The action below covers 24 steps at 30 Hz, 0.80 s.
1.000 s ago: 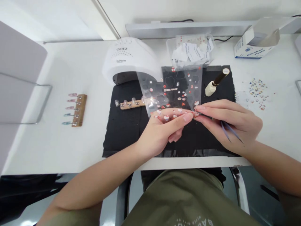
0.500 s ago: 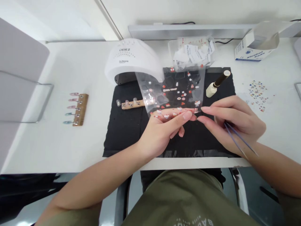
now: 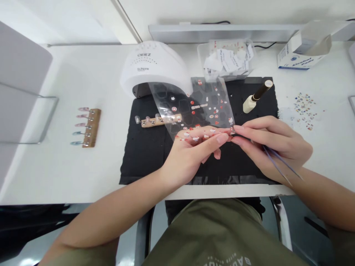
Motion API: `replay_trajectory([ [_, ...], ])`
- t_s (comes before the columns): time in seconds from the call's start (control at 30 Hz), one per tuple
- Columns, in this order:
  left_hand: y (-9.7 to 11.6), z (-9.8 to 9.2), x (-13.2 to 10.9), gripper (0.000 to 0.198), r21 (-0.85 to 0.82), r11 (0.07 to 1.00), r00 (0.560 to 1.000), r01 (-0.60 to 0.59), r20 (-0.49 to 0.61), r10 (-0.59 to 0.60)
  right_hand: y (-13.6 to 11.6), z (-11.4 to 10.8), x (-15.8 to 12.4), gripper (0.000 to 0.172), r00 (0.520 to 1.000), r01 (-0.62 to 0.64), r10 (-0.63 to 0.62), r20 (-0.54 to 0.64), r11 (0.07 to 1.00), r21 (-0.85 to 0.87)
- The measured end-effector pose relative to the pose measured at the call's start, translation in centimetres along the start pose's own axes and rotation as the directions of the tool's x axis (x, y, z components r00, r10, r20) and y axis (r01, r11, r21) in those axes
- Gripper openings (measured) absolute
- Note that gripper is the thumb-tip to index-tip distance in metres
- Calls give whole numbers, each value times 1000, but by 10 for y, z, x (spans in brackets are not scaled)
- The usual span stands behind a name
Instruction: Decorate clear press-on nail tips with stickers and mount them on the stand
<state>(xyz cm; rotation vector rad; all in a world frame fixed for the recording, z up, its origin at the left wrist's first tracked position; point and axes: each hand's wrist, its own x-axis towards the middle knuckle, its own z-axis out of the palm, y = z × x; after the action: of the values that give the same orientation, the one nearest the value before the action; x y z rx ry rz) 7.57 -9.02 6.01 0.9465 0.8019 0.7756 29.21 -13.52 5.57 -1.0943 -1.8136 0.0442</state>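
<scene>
Head view: left hand (image 3: 191, 157) curled around the lower edge of a clear sticker sheet (image 3: 166, 107), over a black mat (image 3: 144, 159) at centre; right hand (image 3: 277, 146) at 3 o'clock, fingertips pinched at the sheet's edge on something too small to tell, slim tweezers (image 3: 277, 164) tucked against the palm. Many red-and-white stickers (image 3: 216, 111) remaining on the sheet, some pockets bare. Coloured nail tips (image 3: 81, 123) on a wooden stick (image 3: 91, 127) at 9 o'clock; paler tips (image 3: 148, 121) on a second stick (image 3: 166, 120) at 10 o'clock.

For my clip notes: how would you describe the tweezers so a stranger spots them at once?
On the black mat, find the person's right hand. The slim bluish tweezers lie in its grip, two thin arms sticking out beyond the palm.
</scene>
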Motion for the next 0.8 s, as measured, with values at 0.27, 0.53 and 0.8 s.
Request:
replay_trajectory([
  [0.27, -3, 0, 0, 11, -1, 999, 999, -50, -2, 50, 1, 0, 0, 31, 1000, -7, 7, -4, 1000, 21],
  [0.53, -1, 3, 0, 13, 55, 997, 998, -58, -34, 60, -1, 1, 4, 28, 1000, -13, 13, 15, 1000, 6],
  [0.8, -4, 0, 2, 22, 104, 994, 999, -31, -25, 34, 3, 1, 3, 34, 1000, -6, 6, 17, 1000, 4],
])
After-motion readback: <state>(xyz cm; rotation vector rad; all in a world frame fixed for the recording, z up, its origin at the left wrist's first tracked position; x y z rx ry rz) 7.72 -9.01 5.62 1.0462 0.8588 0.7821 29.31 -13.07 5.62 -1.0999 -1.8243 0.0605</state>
